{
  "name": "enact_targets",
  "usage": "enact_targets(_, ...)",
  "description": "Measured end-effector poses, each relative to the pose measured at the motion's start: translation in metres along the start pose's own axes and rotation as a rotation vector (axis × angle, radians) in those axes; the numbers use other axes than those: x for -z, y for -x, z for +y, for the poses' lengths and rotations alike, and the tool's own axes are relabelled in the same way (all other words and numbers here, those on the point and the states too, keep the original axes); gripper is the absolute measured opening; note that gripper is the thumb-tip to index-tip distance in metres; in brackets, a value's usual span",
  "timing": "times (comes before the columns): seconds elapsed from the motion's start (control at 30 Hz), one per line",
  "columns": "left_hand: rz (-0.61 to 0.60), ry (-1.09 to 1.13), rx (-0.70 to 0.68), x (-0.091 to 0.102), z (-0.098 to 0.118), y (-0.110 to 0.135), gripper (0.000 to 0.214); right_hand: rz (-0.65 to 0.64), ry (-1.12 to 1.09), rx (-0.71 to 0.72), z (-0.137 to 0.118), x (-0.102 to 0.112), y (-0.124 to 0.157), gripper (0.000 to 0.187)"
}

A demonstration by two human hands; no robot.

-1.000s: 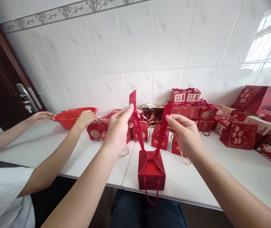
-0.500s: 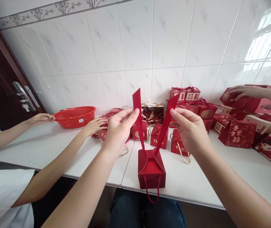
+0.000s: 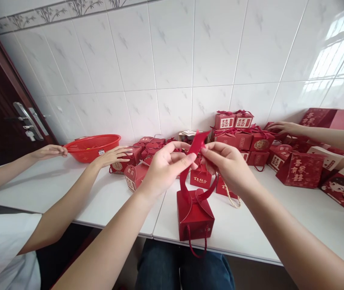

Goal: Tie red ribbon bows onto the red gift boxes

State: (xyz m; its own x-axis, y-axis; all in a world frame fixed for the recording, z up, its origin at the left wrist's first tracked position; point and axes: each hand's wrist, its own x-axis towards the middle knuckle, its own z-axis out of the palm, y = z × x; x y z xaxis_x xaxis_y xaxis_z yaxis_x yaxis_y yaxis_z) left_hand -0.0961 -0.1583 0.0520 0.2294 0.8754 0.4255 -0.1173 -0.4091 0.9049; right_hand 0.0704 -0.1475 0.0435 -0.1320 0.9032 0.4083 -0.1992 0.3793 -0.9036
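Note:
A small red gift box [image 3: 194, 219] stands near the table's front edge, its top flaps folded together and a red cord handle [image 3: 197, 253] hanging down its front. From its top rises a wide red ribbon [image 3: 184, 183] in two lengths. My left hand [image 3: 172, 163] pinches one length between thumb and fingers. My right hand [image 3: 224, 161] pinches the other length close beside it. The two ends cross above the box, between my fingertips. Just where they overlap is partly hidden by my fingers.
Red gift boxes [image 3: 235, 139] are stacked by the wall, with more boxes [image 3: 301, 169] at right. At left, a co-worker's hands [image 3: 111, 157] are near a red plastic basket [image 3: 91, 157] and boxes. Another person's hand [image 3: 286, 128] reaches in from the right over the boxes.
My hands have come together, bringing the two upright, separated ribbon ends across each other. The box's top flaps have drawn closer. The hand at right has moved left.

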Motion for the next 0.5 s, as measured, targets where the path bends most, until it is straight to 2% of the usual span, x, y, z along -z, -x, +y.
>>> enact_targets(0.07, -0.019, -0.072, 0.037, -0.002, -0.003, 0.002, 0.030, -0.109, 0.031, -0.010, 0.003, 0.000, 0.003, 0.012)
enact_targets(0.2, -0.050, -0.202, 0.078, -0.001, -0.010, 0.006, 0.031, -0.264, -0.088, -0.006, 0.012, 0.004, 0.008, 0.015)
enact_targets(0.37, -0.076, -0.177, 0.117, 0.003, -0.010, 0.009, 0.033, -0.284, -0.011, 0.039, 0.020, 0.011, 0.010, 0.025)
enact_targets(0.5, -0.061, -0.079, 0.210, 0.007, -0.010, 0.008, 0.033, -0.337, 0.226, 0.238, 0.022, 0.019, 0.010, 0.022)
